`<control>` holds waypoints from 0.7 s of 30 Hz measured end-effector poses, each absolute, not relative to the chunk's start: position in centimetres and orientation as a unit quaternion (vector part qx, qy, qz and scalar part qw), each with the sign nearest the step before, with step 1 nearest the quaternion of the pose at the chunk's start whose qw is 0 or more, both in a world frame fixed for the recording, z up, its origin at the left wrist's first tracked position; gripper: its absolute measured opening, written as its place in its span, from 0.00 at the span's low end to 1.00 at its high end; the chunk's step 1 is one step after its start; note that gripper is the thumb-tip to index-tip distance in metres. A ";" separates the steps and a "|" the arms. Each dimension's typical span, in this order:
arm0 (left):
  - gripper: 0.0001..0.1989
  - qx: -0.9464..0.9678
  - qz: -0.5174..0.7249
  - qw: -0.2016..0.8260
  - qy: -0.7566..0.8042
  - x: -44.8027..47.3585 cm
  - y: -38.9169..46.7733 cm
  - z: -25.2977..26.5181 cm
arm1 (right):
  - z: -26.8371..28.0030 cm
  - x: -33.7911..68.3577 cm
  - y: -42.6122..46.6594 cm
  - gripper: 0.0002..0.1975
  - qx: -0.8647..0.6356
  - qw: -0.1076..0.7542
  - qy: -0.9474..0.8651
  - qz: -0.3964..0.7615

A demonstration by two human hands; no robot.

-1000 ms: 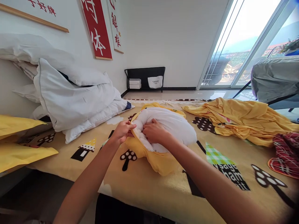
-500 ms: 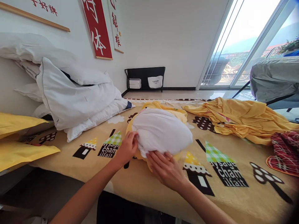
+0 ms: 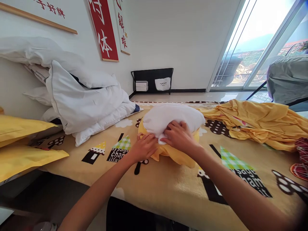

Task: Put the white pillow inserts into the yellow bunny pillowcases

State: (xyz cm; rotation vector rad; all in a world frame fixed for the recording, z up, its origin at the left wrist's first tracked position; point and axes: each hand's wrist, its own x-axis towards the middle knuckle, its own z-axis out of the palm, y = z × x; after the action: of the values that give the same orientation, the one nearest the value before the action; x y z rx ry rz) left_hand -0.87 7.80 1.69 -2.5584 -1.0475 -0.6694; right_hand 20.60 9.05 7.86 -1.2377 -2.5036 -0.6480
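Note:
A plump white pillow (image 3: 173,114) lies on the bed in front of me, bunched and rounded at its near side. A yellow pillowcase (image 3: 178,155) shows under it and around its near edge. At the left corner my left hand (image 3: 145,146) is closed with curled fingers on the pillowcase edge, against the white fabric. My right hand (image 3: 179,136) presses bent fingers into the near side of the pillow and pinches its fabric. The fingertips of that hand are partly hidden in the folds.
White pillows (image 3: 89,106) are piled at the left against the wall. Yellow padded packets (image 3: 29,157) stick in from the left edge. Crumpled yellow cloth (image 3: 260,123) and a red checked cloth (image 3: 300,160) lie at the right on the patterned blanket (image 3: 168,179).
My right hand has moved up and forward onto the pillow. My left hand has shifted right along its near edge. More yellow cloth now shows at the front, and the view has swung slightly left.

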 end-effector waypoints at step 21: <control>0.14 -0.925 -0.231 0.063 -0.296 2.8 9.8 8.6 | 12.4 23.6 8.9 0.20 -0.401 0.078 -0.912 0.043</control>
State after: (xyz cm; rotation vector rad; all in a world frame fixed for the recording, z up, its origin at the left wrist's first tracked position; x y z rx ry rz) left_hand 2.76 9.79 8.64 -2.7935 -0.8953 -0.6988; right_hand 23.61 8.90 12.38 -1.2013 -2.7311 0.1283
